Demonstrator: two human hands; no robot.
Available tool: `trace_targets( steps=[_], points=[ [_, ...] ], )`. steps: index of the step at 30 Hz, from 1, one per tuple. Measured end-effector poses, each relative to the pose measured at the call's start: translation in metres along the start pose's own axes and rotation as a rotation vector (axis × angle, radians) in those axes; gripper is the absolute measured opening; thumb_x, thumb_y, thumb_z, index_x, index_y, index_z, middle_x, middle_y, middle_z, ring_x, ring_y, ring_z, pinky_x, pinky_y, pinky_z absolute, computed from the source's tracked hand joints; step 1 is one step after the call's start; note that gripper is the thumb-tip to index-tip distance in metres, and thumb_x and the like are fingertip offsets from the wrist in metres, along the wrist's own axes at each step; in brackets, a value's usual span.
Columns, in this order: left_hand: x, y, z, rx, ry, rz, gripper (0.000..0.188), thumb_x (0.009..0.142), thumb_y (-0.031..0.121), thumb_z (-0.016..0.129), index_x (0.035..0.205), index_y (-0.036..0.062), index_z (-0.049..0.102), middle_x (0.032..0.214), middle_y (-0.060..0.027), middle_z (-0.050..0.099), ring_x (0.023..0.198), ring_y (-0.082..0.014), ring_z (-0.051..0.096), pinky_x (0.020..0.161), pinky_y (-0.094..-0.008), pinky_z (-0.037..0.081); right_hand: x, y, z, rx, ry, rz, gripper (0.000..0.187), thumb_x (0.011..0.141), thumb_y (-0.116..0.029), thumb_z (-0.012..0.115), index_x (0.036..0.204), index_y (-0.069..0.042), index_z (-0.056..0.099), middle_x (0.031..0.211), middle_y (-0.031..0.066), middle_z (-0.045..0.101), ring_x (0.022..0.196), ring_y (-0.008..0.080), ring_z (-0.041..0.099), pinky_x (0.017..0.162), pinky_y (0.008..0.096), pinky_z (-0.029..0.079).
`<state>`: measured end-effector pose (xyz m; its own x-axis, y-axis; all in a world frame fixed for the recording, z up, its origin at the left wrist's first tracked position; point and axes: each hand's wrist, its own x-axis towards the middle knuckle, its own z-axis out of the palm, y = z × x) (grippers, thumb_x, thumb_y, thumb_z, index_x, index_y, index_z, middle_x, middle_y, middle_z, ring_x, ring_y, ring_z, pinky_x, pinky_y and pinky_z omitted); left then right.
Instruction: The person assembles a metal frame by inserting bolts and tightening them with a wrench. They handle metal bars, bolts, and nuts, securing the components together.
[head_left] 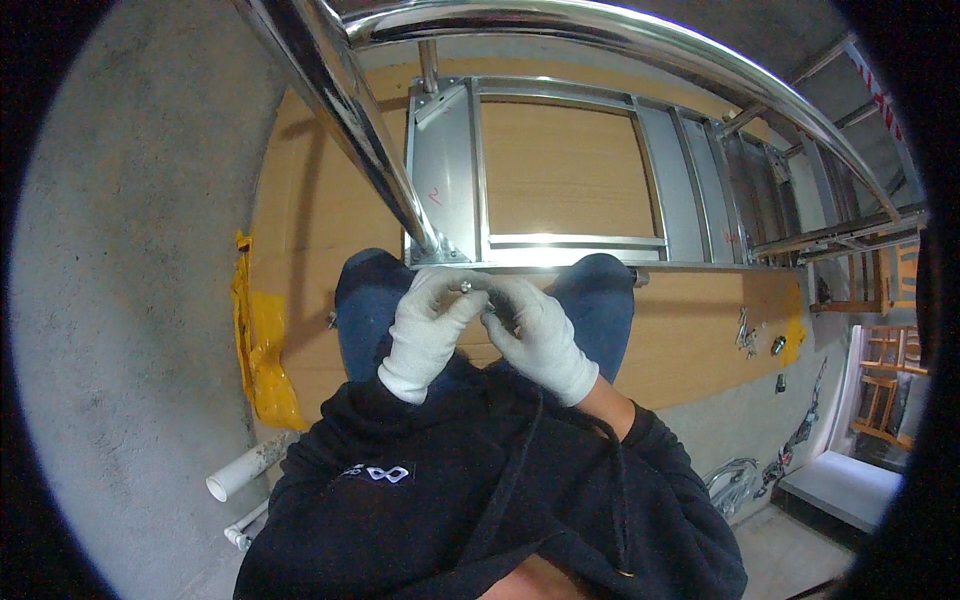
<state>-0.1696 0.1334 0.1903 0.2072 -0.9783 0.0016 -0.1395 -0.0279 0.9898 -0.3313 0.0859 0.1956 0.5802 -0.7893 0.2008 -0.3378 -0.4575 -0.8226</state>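
My left hand (428, 328), in a white work glove, is closed above my lap with a small shiny metal fastener (466, 287) pinched at its fingertips. I cannot tell whether this is a bolt or a nut. Close against it, my right hand (543, 345), gloved alike, has its fingers curled inward; a small dark bit shows at its fingertips, too small to name. Just beyond both hands lies a metal frame (578, 241) with crossbars and sheet panels. A chrome tube (372, 150) rises from its near left corner plate (440, 248).
Cardboard (690, 340) lies under the frame. Several loose bolts (745, 332) and a dark metal fitting (778, 345) rest at right. A yellow plastic sheet (268, 370) and white pipe (245, 470) are at left. A curved chrome rail (600, 25) spans overhead; wooden chairs (880, 400) stand far right.
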Motion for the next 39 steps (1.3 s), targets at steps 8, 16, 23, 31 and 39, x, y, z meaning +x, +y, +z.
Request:
trace_targets(
  steps=[8, 16, 23, 31, 39],
  points=[
    [-0.004, 0.006, -0.003, -0.139, -0.066, -0.249, 0.020, 0.086, 0.009, 0.064, 0.104, -0.0007, 0.063, 0.096, -0.0062, 0.064, 0.091, -0.0134, 0.059, 0.084, -0.0265, 0.046, -0.009, 0.002, 0.003, -0.203, -0.052, -0.038, 0.033, 0.077, -0.012, 0.065, 0.106, -0.004, 0.055, 0.094, 0.0186, 0.060, 0.088, 0.0354, 0.061, 0.074, 0.0436, 0.050],
    [-0.010, 0.003, -0.003, -0.252, -0.042, -0.211, 0.023, 0.086, 0.016, 0.066, 0.103, 0.0003, 0.062, 0.097, -0.0072, 0.064, 0.093, -0.0149, 0.059, 0.087, -0.0285, 0.044, -0.005, 0.001, -0.004, 0.377, -0.118, 0.359, 0.026, 0.080, -0.015, 0.065, 0.099, 0.000, 0.055, 0.076, 0.0129, 0.064, 0.069, 0.0197, 0.066, 0.062, 0.0315, 0.052],
    [-0.004, -0.004, -0.019, -0.447, -0.252, -0.274, 0.026, 0.087, 0.020, 0.066, 0.103, 0.0006, 0.061, 0.100, -0.0077, 0.064, 0.097, -0.0158, 0.058, 0.091, -0.0294, 0.043, 0.000, -0.004, -0.016, 0.860, -0.315, 0.565, 0.031, 0.078, -0.015, 0.068, 0.099, 0.002, 0.053, 0.075, 0.0045, 0.061, 0.066, 0.0093, 0.060, 0.056, 0.0232, 0.047],
    [-0.008, -0.030, -0.006, -0.818, -0.119, -0.411, 0.031, 0.091, 0.018, 0.062, 0.114, -0.0004, 0.052, 0.101, -0.0091, 0.060, 0.096, -0.0183, 0.058, 0.088, -0.0308, 0.046, 0.003, -0.014, -0.012, 0.786, -0.078, 0.614, 0.029, 0.078, -0.011, 0.071, 0.097, 0.002, 0.053, 0.078, 0.0056, 0.060, 0.065, 0.0090, 0.059, 0.058, 0.0224, 0.049],
    [-0.008, -0.014, 0.000, -0.897, -0.114, -0.408, 0.031, 0.095, 0.022, 0.054, 0.113, -0.0026, 0.048, 0.103, -0.0105, 0.056, 0.098, -0.0194, 0.056, 0.089, -0.0344, 0.045, -0.006, -0.011, -0.003, 0.458, 0.049, 0.366, 0.020, 0.081, -0.009, 0.068, 0.094, 0.001, 0.056, 0.081, 0.0107, 0.063, 0.067, 0.0144, 0.064, 0.060, 0.0277, 0.051]
  ],
)
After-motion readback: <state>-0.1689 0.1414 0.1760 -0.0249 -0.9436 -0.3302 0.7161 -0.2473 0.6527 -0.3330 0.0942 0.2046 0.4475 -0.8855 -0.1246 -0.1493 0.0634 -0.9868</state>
